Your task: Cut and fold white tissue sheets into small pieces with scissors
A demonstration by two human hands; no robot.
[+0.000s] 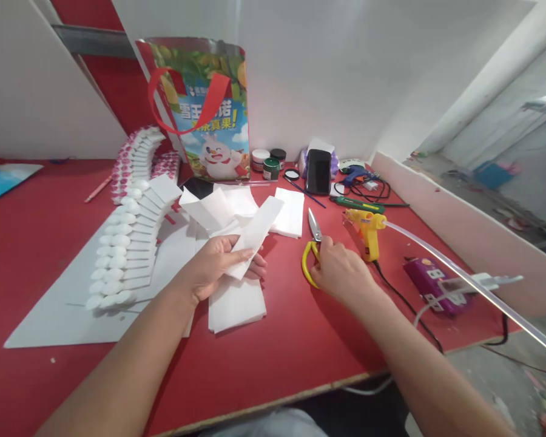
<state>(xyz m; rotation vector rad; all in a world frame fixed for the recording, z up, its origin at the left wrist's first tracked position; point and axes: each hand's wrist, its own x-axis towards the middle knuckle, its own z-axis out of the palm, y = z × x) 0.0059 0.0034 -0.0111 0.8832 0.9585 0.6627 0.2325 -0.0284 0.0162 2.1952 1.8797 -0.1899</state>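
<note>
My left hand [218, 261] pinches a folded strip of white paper [259, 227] between thumb and fingers, above the table. Beneath it lies a stack of white paper pieces [236, 306], with more loose white sheets [216, 212] just behind. My right hand [346, 270] is closed round one handle of a pair of scissors [310, 258] with yellow grips. The blades point away from me, shut together, and the hand hides part of the handles. To the left, a curved row of white plastic spoons [122, 243] sits on a large white sheet [59, 315].
A yellow glue gun [366, 227] with a long clear stick lies at right, beside a purple pack [437, 285]. Behind stand a gift bag [216, 115], paint jars [270, 169] and a phone [318, 172]. A green cutter [357, 204] and the red table's [300, 364] front edge also show.
</note>
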